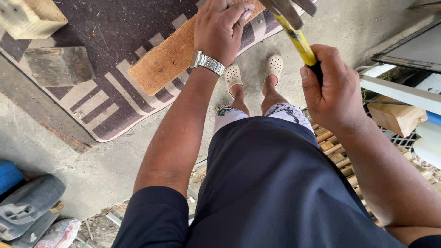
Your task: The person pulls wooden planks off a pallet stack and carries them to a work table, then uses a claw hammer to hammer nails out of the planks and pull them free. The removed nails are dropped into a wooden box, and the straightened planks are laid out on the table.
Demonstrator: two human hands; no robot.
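Left hand (219,28): is being pressed flat on the upper end of the wooden board (170,57), fingers curled over its edge.
Right hand (333,87): is being wrapped tight around the black grip of the yellow-handled hammer (296,36), head raised near the top of the view.
Board: is being held slanted above the striped mat (105,105), nails showing at its lower end.
Doing it well: the board is best being kept steady, holding fingers being kept away from the strike spot.
Nearby: wooden blocks (32,18) are lying on the mat.
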